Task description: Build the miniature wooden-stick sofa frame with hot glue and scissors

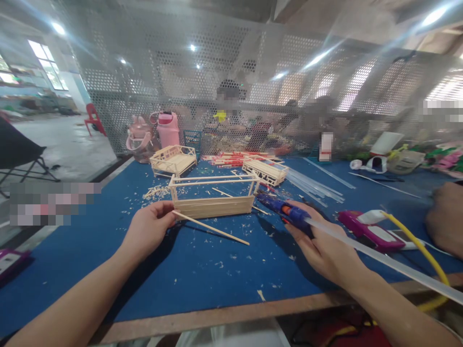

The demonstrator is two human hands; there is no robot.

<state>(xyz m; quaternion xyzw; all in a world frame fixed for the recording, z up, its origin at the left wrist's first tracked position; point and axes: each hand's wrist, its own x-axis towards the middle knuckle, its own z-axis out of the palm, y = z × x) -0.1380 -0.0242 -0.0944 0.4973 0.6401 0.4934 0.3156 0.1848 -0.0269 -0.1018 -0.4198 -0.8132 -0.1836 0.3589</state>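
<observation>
Wooden stick (211, 227): left hand (150, 229) | glue gun (284, 211): right hand (325, 248) | writing unreadable

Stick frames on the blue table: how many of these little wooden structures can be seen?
3. The nearest frame is at the left hand; a second frame stands behind it on the left, a third frame behind on the right. Clutter may hide others.

This is a craft workshop in an industrial hall. A blue-covered workbench (202, 270) with a bare wooden near edge is littered with wood shavings, thin sticks and clear glue sticks (318, 185). Half-built stick furniture models (173, 160) stand at its far side. A perforated metal screen (253, 96) divides it from other workers' stations; bare concrete floor (68, 140) lies far left.
</observation>
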